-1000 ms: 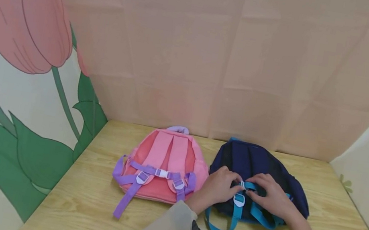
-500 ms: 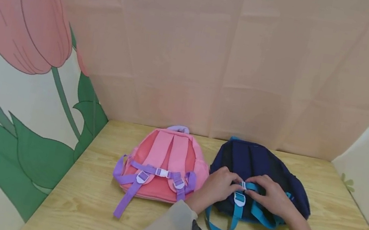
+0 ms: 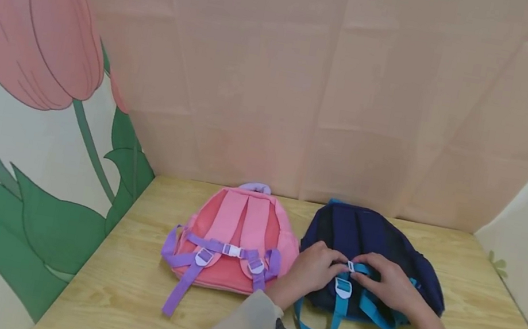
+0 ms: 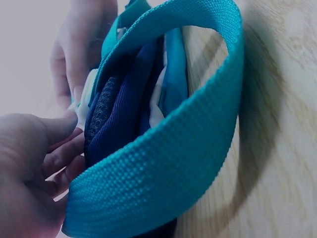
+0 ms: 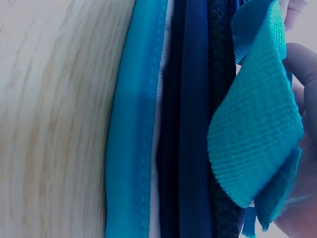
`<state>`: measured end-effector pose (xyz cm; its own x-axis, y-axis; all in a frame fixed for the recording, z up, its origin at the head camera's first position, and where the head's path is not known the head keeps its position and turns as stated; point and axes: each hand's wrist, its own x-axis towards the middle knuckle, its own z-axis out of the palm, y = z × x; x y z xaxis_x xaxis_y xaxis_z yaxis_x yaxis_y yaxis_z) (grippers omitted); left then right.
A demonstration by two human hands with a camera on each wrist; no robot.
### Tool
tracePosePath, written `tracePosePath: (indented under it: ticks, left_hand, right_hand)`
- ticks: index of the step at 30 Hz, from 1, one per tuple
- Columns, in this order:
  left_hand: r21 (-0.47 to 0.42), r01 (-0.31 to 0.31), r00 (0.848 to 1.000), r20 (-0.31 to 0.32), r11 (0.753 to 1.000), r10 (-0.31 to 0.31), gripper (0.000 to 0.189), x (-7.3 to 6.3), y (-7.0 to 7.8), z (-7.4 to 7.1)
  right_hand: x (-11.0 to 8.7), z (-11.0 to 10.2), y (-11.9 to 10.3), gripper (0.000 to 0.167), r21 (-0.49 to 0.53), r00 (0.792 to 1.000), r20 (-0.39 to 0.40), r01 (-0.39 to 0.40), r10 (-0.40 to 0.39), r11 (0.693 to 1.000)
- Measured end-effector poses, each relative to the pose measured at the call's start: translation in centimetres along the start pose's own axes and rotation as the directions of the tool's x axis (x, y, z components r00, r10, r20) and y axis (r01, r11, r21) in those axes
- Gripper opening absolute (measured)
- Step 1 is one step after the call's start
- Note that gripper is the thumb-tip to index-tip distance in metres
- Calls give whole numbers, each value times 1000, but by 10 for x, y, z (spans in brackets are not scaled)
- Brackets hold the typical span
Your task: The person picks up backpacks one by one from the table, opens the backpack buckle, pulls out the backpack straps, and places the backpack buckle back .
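Observation:
A navy backpack (image 3: 379, 230) lies on the table at the right, its teal straps (image 3: 341, 305) toward the front. Over its lower part, both hands meet at a small white buckle (image 3: 350, 266) on a teal strap. The left hand (image 3: 312, 268) pinches the buckle's left side between thumb and fingers. From the other side the right hand (image 3: 388, 281) pinches the buckle end and the teal strap beside it. In the left wrist view a wide teal strap loop (image 4: 198, 134) stands in front of the bag. A loose teal strap (image 5: 257, 119) partly covers the right hand in the right wrist view.
A pink backpack (image 3: 255, 215) with purple straps lies just left of the navy one, its white chest buckle (image 3: 231, 250) fastened. Purple strap ends trail over the wooden table (image 3: 119, 280). A pink-beige cloth (image 3: 259, 70) hangs behind, and printed panels stand at both sides.
Both hands stay at the white buckle with only slight finger movement. The whole view has shifted down a little between the last two frames.

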<state>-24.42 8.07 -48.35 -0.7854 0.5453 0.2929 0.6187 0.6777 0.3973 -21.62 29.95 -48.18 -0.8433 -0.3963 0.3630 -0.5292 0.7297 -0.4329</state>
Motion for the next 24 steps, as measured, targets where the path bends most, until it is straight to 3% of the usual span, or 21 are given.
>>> tracePosePath:
  ticks: [5,13,24]
  left_hand:
    - [-20,12,1000,-1,1000,-12,22,0,-2,2]
    - [22,19,1000,23,1000,-19,24,2,1,6]
    - [174,55,998,26,983,-61,30,10,14,9]
  right_hand:
    - [-1,-1,1,21,1,1000,-19,3,-3,1000]
    - [-2,-3,1,21,17,1000,-5,-23,23,1000]
    - [-4,-8,4,19,36,999,16,-49,48,998]
